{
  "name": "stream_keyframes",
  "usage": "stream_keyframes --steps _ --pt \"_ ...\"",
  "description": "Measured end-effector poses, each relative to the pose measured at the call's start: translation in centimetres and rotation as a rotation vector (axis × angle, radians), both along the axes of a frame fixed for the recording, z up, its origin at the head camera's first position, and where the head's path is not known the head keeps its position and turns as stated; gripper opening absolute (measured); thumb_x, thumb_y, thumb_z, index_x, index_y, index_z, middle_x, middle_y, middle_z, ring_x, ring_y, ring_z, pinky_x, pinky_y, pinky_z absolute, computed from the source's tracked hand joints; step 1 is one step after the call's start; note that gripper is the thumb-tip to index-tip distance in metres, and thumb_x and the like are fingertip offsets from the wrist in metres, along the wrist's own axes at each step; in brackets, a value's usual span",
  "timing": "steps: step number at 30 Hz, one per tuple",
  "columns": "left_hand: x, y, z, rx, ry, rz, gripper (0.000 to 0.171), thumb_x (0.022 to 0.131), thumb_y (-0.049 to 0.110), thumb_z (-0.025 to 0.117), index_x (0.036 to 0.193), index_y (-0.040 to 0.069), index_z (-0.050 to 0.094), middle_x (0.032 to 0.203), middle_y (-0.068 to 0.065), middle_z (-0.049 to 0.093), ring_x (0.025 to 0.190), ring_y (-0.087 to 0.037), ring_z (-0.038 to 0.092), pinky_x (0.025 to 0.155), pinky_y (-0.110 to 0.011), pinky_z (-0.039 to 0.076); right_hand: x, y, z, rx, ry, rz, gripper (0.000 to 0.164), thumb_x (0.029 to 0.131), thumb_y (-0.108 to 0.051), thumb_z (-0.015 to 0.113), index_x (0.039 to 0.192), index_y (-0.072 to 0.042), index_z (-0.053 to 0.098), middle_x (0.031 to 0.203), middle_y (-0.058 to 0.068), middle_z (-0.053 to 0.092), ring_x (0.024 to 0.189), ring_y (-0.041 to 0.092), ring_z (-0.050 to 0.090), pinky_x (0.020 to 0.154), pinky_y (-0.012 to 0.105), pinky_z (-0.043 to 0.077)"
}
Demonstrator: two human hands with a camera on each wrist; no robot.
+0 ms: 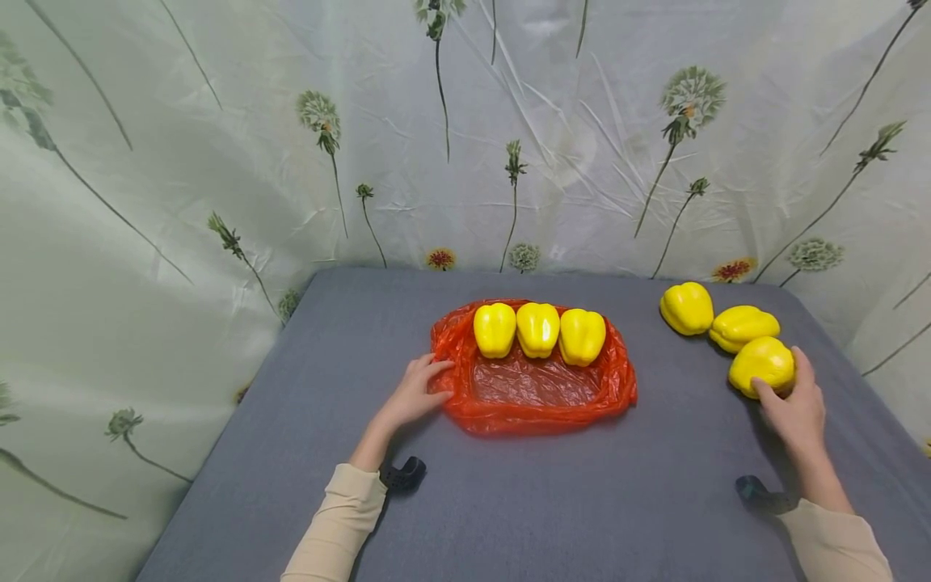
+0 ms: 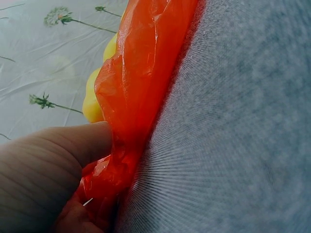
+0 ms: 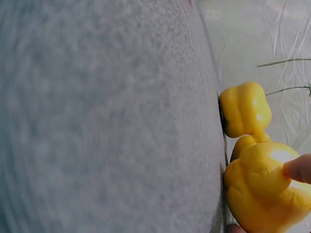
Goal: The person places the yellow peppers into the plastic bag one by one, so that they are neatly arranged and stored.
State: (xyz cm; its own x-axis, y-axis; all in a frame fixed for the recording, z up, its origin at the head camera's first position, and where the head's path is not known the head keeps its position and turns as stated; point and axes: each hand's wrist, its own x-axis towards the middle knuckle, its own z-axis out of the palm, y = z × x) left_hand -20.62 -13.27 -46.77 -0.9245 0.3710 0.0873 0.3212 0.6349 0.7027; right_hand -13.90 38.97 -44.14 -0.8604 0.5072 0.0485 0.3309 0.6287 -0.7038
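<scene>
A red plastic bag (image 1: 538, 416) lies on the table with its rim rolled out around a wide opening. Three yellow bell peppers (image 1: 538, 330) stand in a row along its far side. At the bag's left edge, my left hand (image 1: 416, 392) holds the crumpled rim between thumb and fingers; the thumb (image 2: 92, 141) presses the plastic in the left wrist view. Over on the right, my right hand (image 1: 798, 408) grips a yellow bell pepper (image 1: 761, 365), thumb on one side and fingers behind. Some of those fingers are hidden by the pepper.
Two more yellow bell peppers, one lying on its side (image 1: 743, 327) and one farther back (image 1: 687, 308), rest beside the gripped one. A grey cloth (image 1: 582, 501) covers the table. Behind hangs a pale curtain (image 1: 436, 202) with dandelion prints.
</scene>
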Motion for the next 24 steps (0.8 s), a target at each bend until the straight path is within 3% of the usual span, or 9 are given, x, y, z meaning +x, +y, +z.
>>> stream_keyframes --steps 11,16,21,24 --pt "-0.1 0.1 -0.2 0.003 0.037 0.002 0.047 0.082 0.014 0.067 0.127 0.004 0.056 0.141 -0.024 0.040 0.130 -0.041 0.033 0.106 -0.058 0.032 -0.1 -0.9 0.2 -0.056 -0.002 -0.085 0.071 0.094 -0.025 0.047 0.152 -0.015 0.007 0.153 0.026 0.019 0.130 0.046 0.029 0.104 0.059 0.029" --pt "-0.2 -0.1 -0.6 0.042 0.050 -0.013 0.047 0.083 0.017 0.065 0.128 0.005 0.055 0.141 -0.026 0.039 0.129 -0.043 0.032 0.105 -0.061 0.030 -0.1 -1.2 0.4 -0.066 -0.007 -0.079 0.071 0.094 -0.031 0.047 0.152 -0.019 0.007 0.157 0.018 0.016 0.136 0.043 0.029 0.106 0.055 0.032" --pt "-0.3 -0.4 -1.0 0.071 0.123 -0.045 0.047 0.085 0.027 0.064 0.127 0.007 0.056 0.138 -0.026 0.042 0.124 -0.043 0.035 0.101 -0.059 0.034 -0.1 -1.5 0.5 -0.068 -0.013 -0.060 0.072 0.093 -0.035 0.048 0.152 -0.021 0.007 0.157 0.018 0.017 0.130 0.042 0.034 0.103 0.050 0.037" --pt "-0.3 -0.3 -1.0 0.062 0.097 -0.036 0.047 0.085 0.023 0.064 0.128 0.006 0.056 0.139 -0.025 0.041 0.126 -0.042 0.034 0.102 -0.059 0.033 -0.1 -1.8 0.7 -0.075 -0.014 -0.048 0.073 0.093 -0.036 0.048 0.152 -0.022 0.007 0.156 0.020 0.018 0.126 0.044 0.037 0.103 0.052 0.037"
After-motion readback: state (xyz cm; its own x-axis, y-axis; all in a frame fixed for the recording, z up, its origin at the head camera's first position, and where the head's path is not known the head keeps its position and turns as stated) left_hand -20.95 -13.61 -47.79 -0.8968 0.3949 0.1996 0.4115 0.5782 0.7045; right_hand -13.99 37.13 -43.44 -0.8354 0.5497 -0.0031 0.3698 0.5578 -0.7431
